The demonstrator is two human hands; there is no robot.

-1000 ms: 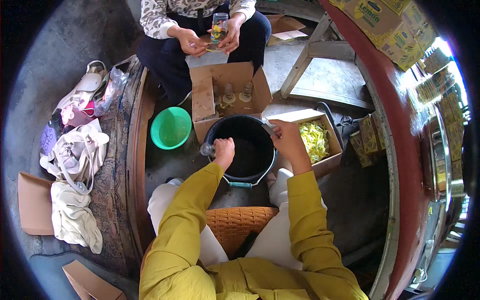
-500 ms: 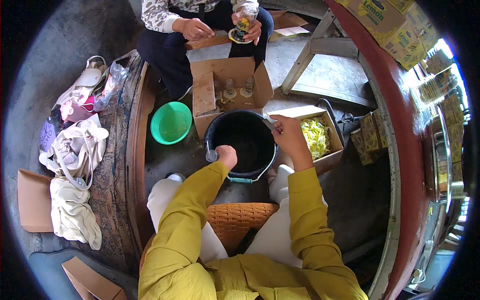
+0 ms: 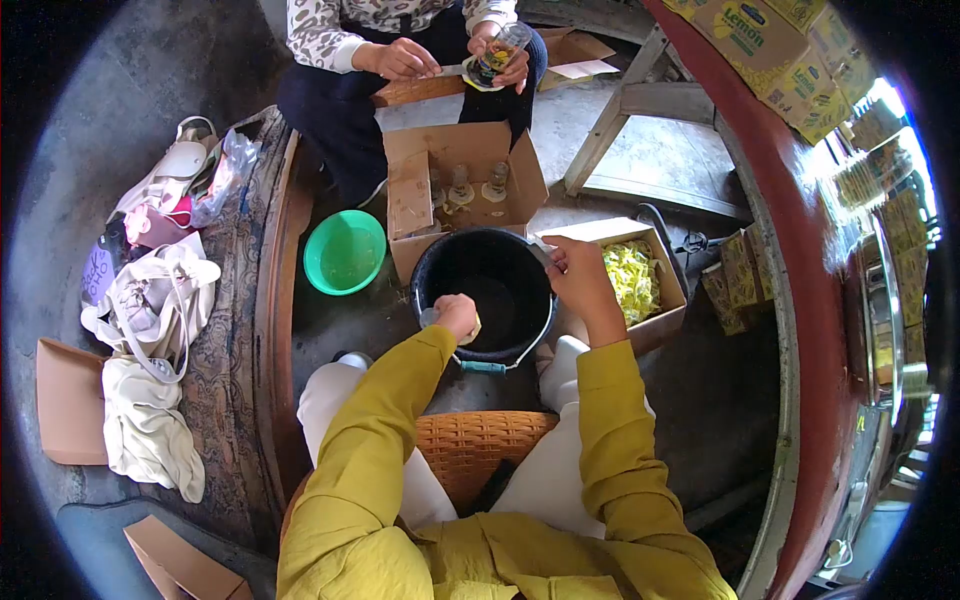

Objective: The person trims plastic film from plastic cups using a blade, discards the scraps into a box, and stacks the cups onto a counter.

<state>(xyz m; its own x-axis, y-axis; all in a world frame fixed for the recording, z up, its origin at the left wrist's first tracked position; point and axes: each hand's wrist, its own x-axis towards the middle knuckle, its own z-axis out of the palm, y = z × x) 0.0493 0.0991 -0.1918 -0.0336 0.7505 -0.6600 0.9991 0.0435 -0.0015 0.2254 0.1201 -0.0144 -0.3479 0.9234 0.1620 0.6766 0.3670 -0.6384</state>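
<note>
Over the near left rim of the black bucket (image 3: 485, 290), my left hand (image 3: 458, 316) is closed around a small clear glass (image 3: 429, 317), mostly hidden by the fingers. My right hand (image 3: 577, 270) pinches a thin grey blade-like piece (image 3: 541, 253) at the bucket's right rim. Just right of the bucket stands a cardboard box (image 3: 655, 322) of yellow-green wrapped pieces (image 3: 630, 280). Behind the bucket, an open cardboard box (image 3: 408, 195) holds several small glasses (image 3: 460, 184).
Across from me a person's hands (image 3: 403, 60) hold a printed glass jar (image 3: 506, 48) and a thin strip. A green basin (image 3: 344, 252) is left of the bucket. Bags (image 3: 150, 300) lie on the bench at left. A wooden frame (image 3: 603, 125) and red beam (image 3: 760, 130) stand at right.
My left hand has turned the glass, which is now more hidden by the fingers. My right hand has barely moved. The other person's jar has tilted, with both hands closer together.
</note>
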